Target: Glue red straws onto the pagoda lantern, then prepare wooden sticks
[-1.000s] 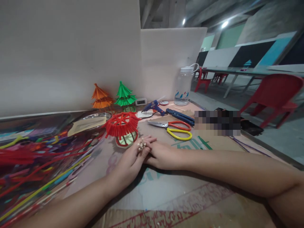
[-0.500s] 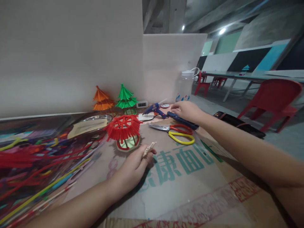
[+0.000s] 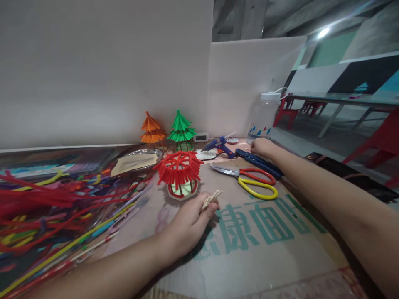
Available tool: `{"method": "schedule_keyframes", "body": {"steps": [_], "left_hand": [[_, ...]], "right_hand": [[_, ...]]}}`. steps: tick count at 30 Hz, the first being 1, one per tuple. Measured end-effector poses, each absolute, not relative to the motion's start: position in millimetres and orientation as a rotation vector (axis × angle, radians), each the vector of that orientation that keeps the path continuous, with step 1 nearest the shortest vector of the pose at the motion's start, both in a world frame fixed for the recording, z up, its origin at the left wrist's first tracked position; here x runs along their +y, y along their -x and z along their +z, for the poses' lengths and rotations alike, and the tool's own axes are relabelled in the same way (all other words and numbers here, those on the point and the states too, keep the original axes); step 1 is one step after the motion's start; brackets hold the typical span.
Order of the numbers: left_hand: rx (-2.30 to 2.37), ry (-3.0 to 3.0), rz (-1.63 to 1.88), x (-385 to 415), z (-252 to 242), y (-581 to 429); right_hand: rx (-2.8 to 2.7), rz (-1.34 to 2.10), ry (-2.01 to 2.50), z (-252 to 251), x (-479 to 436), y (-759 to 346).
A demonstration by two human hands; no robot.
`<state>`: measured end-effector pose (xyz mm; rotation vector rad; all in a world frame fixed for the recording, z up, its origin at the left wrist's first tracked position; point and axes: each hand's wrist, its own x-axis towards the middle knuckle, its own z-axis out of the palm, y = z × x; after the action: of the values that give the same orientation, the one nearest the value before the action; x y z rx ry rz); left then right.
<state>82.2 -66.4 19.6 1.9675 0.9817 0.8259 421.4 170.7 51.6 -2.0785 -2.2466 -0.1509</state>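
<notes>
My left hand (image 3: 195, 218) is closed around a small bundle of short pale wooden sticks (image 3: 212, 199), their ends poking out past the thumb. Just behind it stands a red pipe-cleaner pavilion (image 3: 179, 168) with a ring-shaped fringed roof and an octagonal base. My right hand (image 3: 262, 148) has its fingers curled together beside the water bottle, above a dark blue-handled tool (image 3: 258, 162). A thin pale tip shows at its fingertips, too small to name. Between the hands lie scissors (image 3: 257, 189) with one red and one yellow handle loop.
A blue glue gun (image 3: 218, 144), a small digital display (image 3: 201, 137) and a clear bottle (image 3: 264, 118) stand at the back. Green (image 3: 181, 128) and orange (image 3: 151, 129) pavilions are near the wall. Loose pipe cleaners (image 3: 40, 199) cover the left; a metal plate (image 3: 157, 155) holds paper.
The view has turned left, so things sit further right in it. My right hand has moved nearer the bottle's base. My left hand still holds the sticks near the red pavilion.
</notes>
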Motion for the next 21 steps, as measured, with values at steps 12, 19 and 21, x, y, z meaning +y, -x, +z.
{"method": "schedule_keyframes", "body": {"steps": [12,19,21], "left_hand": [[1.049,-1.842,0.903,-71,26,-86],[1.036,-1.876,1.118,-70,23,-80],[1.009,-1.898,1.125,-69,24,-78]], "right_hand": [[-1.918,0.291,1.377,80,49,-367],[-2.283,0.585,0.914,55,-55,-275],[-2.287,0.602,0.922,49,-60,-266]]}}
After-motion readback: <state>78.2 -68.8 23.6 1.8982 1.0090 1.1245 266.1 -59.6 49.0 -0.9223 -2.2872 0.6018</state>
